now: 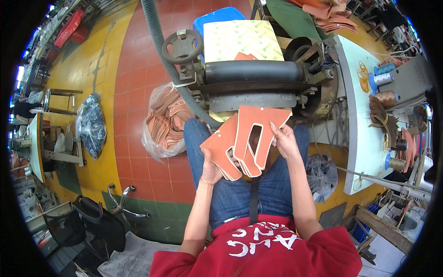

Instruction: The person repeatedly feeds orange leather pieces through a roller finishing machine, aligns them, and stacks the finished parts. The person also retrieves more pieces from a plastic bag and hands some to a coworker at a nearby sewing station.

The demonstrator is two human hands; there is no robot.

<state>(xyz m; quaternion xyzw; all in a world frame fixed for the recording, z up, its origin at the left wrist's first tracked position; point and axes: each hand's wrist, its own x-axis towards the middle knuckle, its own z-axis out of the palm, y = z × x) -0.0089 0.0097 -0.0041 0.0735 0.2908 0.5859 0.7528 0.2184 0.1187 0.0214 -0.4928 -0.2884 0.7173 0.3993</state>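
Two grips, each clamped on leather. Left hand (211, 171) is gripping the left panels (217, 147), a fanned orange set with pale edges, by their lower outer side. Right hand (285, 140) is pinching the right panels (248, 115), same colour and edging, at their right side, thumb in front. Both sets are hanging above the lap (274, 199), touching, the right overlapping the left, cut-outs showing in each.

Beyond them: dark roller (254, 72). Behind it a patterned sheet (242, 36) is lying, bearing a small orange piece (245, 56). Blue bin (211, 19) is standing behind the sheet, contents hidden.

Floor, left: one open bag (167, 151), clear, is holding a heap of orange pieces. Farther left: one dark-filled bag (92, 124), its contents being unclear. Floor, right: one crumpled bag (320, 180), clear, contents also unclear.

Table (353, 99), right: is carrying thread spools (384, 78) and a tied brown bundle (380, 115). Upper left, well apart: red basket (71, 27), contents too small to tell.
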